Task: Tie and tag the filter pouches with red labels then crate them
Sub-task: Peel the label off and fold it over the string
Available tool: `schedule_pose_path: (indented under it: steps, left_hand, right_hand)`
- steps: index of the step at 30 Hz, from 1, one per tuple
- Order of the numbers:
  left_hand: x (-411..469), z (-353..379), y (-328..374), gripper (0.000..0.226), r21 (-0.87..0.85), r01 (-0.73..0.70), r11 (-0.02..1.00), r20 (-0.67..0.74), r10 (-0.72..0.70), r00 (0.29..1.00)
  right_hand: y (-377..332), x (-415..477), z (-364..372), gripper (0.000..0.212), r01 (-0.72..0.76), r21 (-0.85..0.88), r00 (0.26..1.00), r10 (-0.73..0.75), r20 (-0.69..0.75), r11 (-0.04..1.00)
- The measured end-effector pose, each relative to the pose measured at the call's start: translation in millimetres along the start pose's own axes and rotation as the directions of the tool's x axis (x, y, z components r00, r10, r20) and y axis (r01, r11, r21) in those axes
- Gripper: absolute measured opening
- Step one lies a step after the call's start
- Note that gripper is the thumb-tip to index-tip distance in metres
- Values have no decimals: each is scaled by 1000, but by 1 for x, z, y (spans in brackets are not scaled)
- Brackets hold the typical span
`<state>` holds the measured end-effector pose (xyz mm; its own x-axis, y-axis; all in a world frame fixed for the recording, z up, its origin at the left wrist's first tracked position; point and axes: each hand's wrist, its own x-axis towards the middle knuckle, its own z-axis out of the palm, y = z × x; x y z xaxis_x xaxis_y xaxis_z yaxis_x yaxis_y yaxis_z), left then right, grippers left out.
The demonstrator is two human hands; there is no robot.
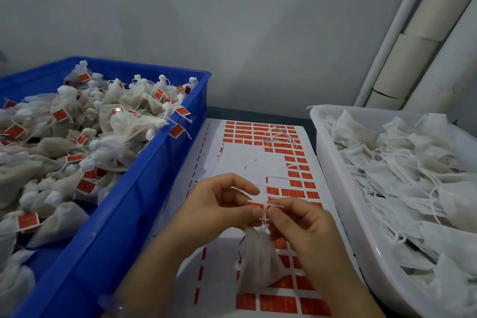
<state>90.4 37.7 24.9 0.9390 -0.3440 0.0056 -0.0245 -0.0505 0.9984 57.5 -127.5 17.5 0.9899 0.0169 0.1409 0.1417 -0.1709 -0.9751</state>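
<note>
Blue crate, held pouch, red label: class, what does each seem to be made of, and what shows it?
Blue crate: likely moulded plastic; smooth, slightly glossy walls.
Pouch: probably thin non-woven fabric; white, translucent, softly creased.
Red label: seemingly a paper sticker; flat, matt, matching those on the sheet.

Worktop, seen from the person's seat: a crate (144, 188) heaped with tagged pouches (77, 137) fills the left side, and a tray (348, 201) of untagged pouches (402, 175) sits on the right. A label sheet (245, 162) lies between them, running from near to far, with loose strings (277, 135) on its far end. At near centre, above the sheet, the left hand (219, 204) and right hand (302, 222) meet, each pinching a side of one label (255, 204). A pouch (258, 263) is just below them, over the sheet. The wall (232, 33) stands behind everything, and pipes (418, 41) rise at far right, behind the tray.
</note>
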Motion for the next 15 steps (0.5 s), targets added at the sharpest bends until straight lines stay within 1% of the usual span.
schedule_pose_path:
  steps: [5, 8, 11, 15]
  left_hand:
    - [1, 0, 0, 27, -42, 20, 999, 11, -20, 1000]
    - [0, 1, -1, 29, -64, 27, 998, 27, -25, 999]
    - [-1, 1, 0, 26, -91, 34, 995, 44, -30, 999]
    - [-1, 1, 0, 27, -110, 44, 993, 66, -36, 997]
  right_hand:
    - [0, 0, 0, 17, 1, 83, 1000, -2, 10, 997]
    - [-1, -1, 2, 14, 6, 120, 1000, -8, 14, 993]
    - [-3, -2, 4, 22, 19, 118, 1000, -21, 17, 993]
    - [-2, -1, 4, 23, 9, 141, 1000, -12, 24, 990]
